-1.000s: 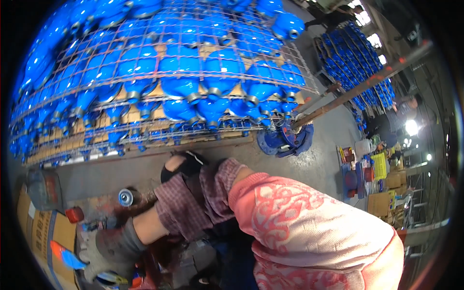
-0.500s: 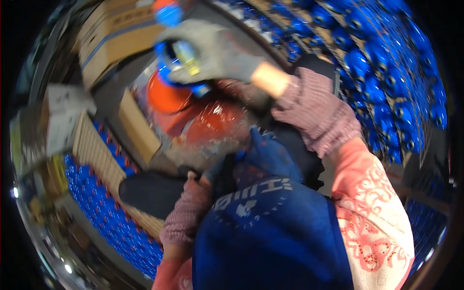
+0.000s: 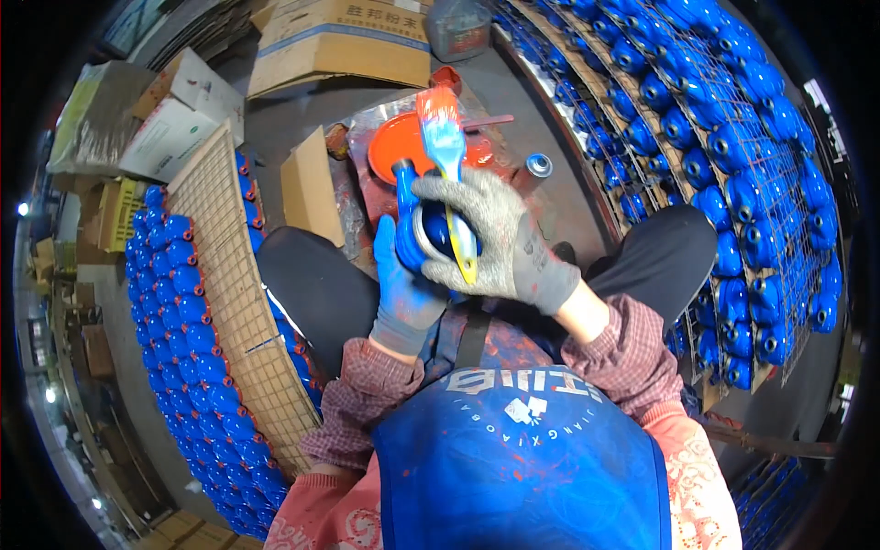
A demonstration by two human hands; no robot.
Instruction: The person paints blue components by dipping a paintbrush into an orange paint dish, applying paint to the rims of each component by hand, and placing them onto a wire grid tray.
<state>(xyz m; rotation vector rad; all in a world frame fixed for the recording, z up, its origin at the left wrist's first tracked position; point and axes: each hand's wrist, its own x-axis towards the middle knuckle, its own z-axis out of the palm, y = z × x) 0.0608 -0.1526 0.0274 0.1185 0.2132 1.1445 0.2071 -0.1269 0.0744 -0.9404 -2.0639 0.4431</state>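
Observation:
My left hand [image 3: 401, 291], in a glove stained blue, grips a blue-painted metal part [image 3: 423, 229] from below, in front of my chest. My right hand [image 3: 495, 240], in a grey glove, lies over the same part and pinches a paintbrush [image 3: 446, 156] with a yellow handle and bristles wet with blue paint, pointing away from me. Just beyond the brush an orange bowl [image 3: 403, 142] sits on the floor on a paint-smeared plastic sheet. I wear a blue apron [image 3: 522, 458] over plaid sleeves.
A wire rack [image 3: 229, 293] loaded with several blue painted parts lies at my left. A second, longer rack [image 3: 724, 137] of blue parts runs along my right. Cardboard boxes [image 3: 339, 41] stand ahead, and a small spray can [image 3: 534, 170] stands near the bowl.
The view has swung from facing the wire rack down to my lap. Both hands have come together at my chest on the blue part, the brush held over it.

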